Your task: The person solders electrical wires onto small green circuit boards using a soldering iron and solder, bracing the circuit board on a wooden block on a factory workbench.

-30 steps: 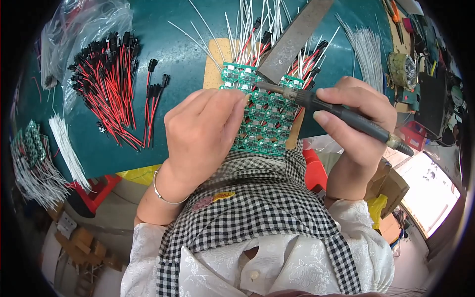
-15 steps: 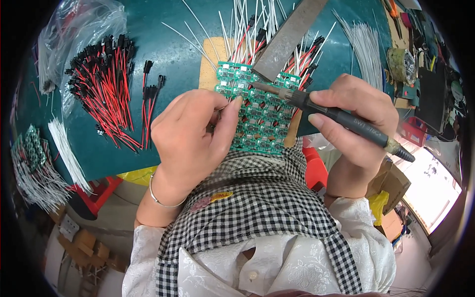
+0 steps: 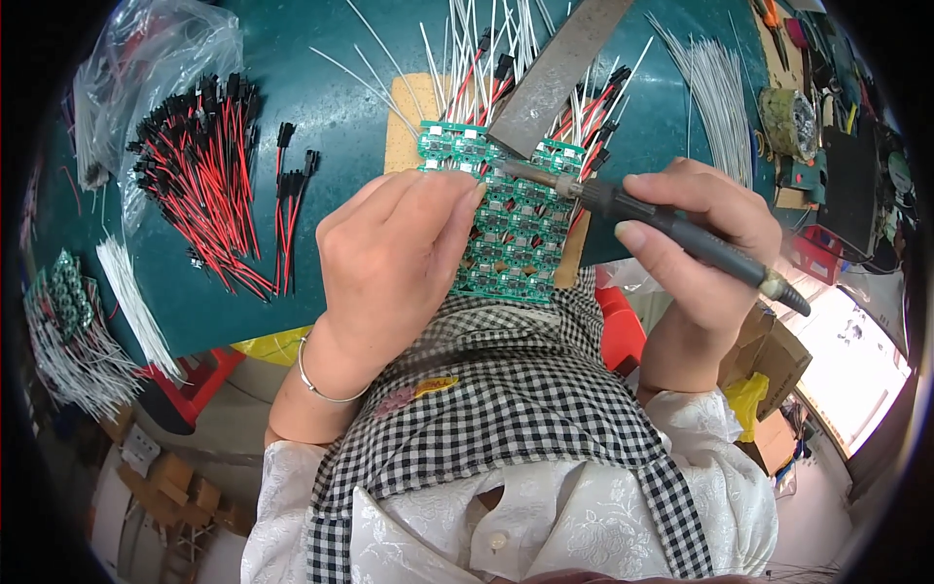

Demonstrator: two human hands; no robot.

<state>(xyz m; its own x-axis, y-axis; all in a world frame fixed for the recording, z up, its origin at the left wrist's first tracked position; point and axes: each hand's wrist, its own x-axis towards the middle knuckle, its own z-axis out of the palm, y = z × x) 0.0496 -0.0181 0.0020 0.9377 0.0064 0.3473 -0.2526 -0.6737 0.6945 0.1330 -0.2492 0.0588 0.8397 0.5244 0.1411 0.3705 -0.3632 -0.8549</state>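
Note:
A green panel of small circuit boards (image 3: 516,234) lies at the table's near edge, over a tan perforated board (image 3: 409,107). White wires (image 3: 525,39) and red-and-black wires stick out beyond its far side. A flat metal bar (image 3: 555,88) rests across the panel's far edge. My right hand (image 3: 705,234) grips a black soldering iron (image 3: 671,229), its tip close to the panel's upper rows. My left hand (image 3: 399,258) is pinched over the panel's left part, fingertips near the iron's tip; what they hold is hidden.
Red-and-black connector leads (image 3: 199,175) lie piled on the left of the green table (image 3: 341,127). White wires sit in bundles at left (image 3: 131,297) and at right (image 3: 715,107). A plastic bag (image 3: 165,58) lies far left. A solder roll (image 3: 788,125) stands at right.
My left hand has shifted right and its fingertips have come nearer the iron's tip. The iron's tip has moved slightly to the right. The panel sits slightly further left in view.

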